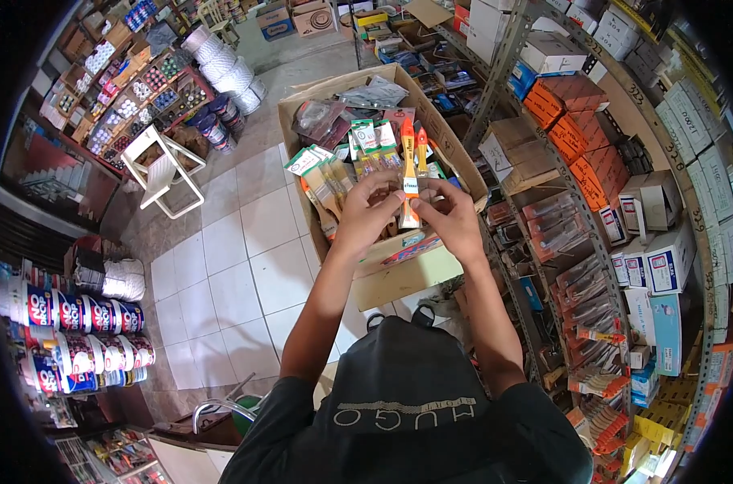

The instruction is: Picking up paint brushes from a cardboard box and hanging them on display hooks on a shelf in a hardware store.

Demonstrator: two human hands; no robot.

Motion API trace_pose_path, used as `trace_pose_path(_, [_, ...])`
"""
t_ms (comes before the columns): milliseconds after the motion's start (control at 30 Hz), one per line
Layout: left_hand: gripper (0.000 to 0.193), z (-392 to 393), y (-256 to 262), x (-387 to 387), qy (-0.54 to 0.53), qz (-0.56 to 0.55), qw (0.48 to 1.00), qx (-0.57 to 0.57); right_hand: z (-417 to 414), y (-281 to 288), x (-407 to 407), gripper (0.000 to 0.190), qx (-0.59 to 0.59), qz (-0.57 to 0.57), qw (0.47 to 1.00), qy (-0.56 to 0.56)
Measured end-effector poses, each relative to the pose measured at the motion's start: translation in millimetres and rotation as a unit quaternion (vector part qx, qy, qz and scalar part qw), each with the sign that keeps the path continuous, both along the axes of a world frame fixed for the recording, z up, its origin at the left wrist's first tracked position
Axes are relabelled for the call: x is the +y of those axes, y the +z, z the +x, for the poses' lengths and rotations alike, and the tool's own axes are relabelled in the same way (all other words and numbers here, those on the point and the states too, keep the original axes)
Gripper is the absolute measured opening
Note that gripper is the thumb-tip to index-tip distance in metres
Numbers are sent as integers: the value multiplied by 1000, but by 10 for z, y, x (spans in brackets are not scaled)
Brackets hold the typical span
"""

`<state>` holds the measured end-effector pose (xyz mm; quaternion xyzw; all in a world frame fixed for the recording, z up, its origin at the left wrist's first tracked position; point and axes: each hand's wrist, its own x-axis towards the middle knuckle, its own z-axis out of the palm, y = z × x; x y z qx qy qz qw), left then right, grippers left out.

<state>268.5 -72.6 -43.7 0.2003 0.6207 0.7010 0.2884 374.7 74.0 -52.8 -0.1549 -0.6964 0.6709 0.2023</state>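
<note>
A paintbrush (409, 158) with an orange and yellow handle is held upright between my two hands, its bristle end toward me. My left hand (369, 209) pinches it from the left side with thumb and fingers. From the right, my right hand (450, 212) grips the same brush near its bristles. Both hands are over an open cardboard box (318, 209). Inside lie several packaged brushes (336, 175) with green and white cards, and another orange-yellow brush (422, 148) just behind the held one. Clear plastic packets (375, 94) fill the far end.
Metal shelving (493, 85) with boxes and hanging brushes (599, 387) runs along the right. A white folding chair (164, 172) stands on the tiled floor (221, 248) at left. Stacked paint pails (82, 314) are at lower left, and rope rolls (224, 69) at upper left.
</note>
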Motion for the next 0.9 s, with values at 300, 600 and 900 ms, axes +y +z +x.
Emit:
trace_pose_path(300, [32,378,157,-365,-8,66,998,-8,455,200,-453,39,57,-57,997,2])
trace_pose_path(600, [24,630,186,-744,-34,96,994,-34,791,193,-927,42,63,-66,995,-30])
trace_pose_path(900, [18,719,1,-885,-63,104,991,-62,1024,58,-1198,48,18,-44,997,-63])
